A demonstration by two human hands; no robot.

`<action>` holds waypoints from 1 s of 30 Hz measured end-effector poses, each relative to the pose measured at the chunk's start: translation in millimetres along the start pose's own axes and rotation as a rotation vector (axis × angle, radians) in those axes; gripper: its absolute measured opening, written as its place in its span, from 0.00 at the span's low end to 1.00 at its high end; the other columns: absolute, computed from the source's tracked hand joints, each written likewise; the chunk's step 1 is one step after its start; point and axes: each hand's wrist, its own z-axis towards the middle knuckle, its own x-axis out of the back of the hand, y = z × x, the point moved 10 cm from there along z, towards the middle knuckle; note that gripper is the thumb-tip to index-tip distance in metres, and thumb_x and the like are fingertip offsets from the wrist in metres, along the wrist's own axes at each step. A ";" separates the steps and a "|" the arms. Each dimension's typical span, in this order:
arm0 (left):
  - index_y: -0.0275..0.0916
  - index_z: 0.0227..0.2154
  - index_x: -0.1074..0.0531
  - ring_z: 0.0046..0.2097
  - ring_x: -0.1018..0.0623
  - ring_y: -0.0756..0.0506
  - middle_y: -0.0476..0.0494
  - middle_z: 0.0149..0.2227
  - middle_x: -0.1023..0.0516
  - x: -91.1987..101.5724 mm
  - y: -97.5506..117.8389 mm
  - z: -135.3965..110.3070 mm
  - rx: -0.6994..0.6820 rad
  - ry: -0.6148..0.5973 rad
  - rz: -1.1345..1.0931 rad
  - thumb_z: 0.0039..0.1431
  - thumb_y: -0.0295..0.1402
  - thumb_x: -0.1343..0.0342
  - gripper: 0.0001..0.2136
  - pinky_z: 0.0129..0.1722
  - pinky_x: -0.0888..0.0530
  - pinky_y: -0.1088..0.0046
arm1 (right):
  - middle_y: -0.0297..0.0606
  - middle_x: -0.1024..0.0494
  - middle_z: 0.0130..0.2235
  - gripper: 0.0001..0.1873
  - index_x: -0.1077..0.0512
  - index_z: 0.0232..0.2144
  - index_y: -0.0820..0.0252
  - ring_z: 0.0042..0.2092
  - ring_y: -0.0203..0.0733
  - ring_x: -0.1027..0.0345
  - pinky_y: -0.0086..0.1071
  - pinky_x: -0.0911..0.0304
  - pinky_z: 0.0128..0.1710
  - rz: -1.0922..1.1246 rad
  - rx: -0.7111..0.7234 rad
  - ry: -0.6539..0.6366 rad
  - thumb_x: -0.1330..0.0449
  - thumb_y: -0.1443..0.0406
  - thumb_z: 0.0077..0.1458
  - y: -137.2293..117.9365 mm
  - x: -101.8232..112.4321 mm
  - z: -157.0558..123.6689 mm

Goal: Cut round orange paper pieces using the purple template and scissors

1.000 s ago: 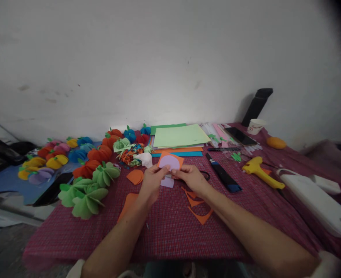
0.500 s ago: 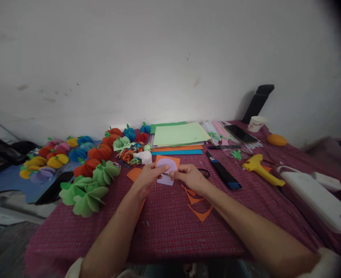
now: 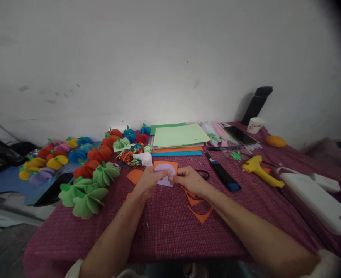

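Observation:
Above the near middle of the table, both hands hold a small orange paper with a rounded lilac paper on its face. My left hand pinches these papers from the left side, thumb on top of the lilac one. From the right, the fingertips of my right hand grip the edge of the same papers. Whether the sheets are joined cannot be made out. Orange offcuts lie below my right wrist, and a folded orange piece lies by my left hand.
Paper pumpkins and green paper shapes crowd the left. Behind the hands lie stacked coloured sheets. To the right are a black-and-blue cutter, a yellow glue gun, a phone, a paper cup and a white power strip.
The held papers have dropped slightly and tipped flatter, with both hands shifting a little. My grip stays on them, and the things on the table lie as before.

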 end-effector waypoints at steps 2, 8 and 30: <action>0.33 0.21 0.27 0.21 0.31 0.52 0.48 0.19 0.27 -0.6 2.3 -0.3 -0.033 0.010 -0.030 0.40 0.34 0.38 0.08 0.23 0.36 0.76 | 0.33 0.29 0.21 0.13 0.27 0.19 0.64 0.25 0.33 0.39 0.27 0.45 0.27 -0.005 0.010 -0.002 0.40 0.59 0.46 -0.7 0.0 0.7; 0.33 0.21 0.27 0.22 0.29 0.50 0.47 0.20 0.26 6.3 1.5 2.7 -0.051 0.077 -0.118 0.39 0.32 0.37 0.07 0.24 0.33 0.74 | 0.33 0.29 0.21 0.13 0.27 0.19 0.63 0.24 0.33 0.40 0.27 0.46 0.26 -0.034 0.024 0.007 0.41 0.59 0.47 -8.7 2.5 0.3; 0.35 0.25 0.28 0.26 0.27 0.53 0.50 0.25 0.24 54.5 30.5 -9.4 -0.179 0.400 -0.716 0.30 0.28 0.33 0.14 0.24 0.37 0.78 | 0.49 0.28 0.47 0.33 0.41 0.55 0.62 0.48 0.51 0.35 0.39 0.43 0.46 -1.262 -0.087 -0.072 0.45 0.66 0.44 4.2 55.6 -46.9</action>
